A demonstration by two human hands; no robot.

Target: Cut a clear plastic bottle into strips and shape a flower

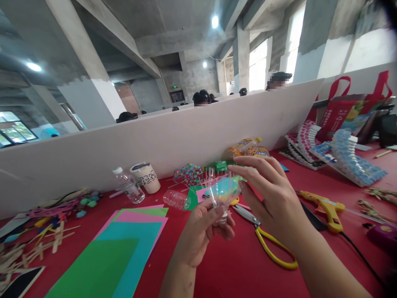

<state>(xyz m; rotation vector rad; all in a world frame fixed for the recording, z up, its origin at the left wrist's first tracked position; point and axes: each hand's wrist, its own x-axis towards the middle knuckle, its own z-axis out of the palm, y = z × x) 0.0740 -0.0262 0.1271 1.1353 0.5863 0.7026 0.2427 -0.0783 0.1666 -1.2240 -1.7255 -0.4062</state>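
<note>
My left hand (204,227) is closed around the neck of a clear plastic bottle top (222,196), its cut strips fanning upward. My right hand (276,198) is beside those strips with its fingers stretched out and apart. Whether a fingertip touches the plastic I cannot tell. Just below the right hand lie scissors (273,248) with yellow handles, their blades pointing toward the bottle top. Behind the hands, a clear plastic bottle piece (176,200) lies on its side on the red table (229,273).
Colored paper sheets (124,244) lie on the left, with wooden sticks (57,236) beyond. A small bottle (128,185) and a cup (145,178) stand near the white partition (186,132). A yellow glue gun (328,209) with a black cord and a red bag (338,111) are on the right.
</note>
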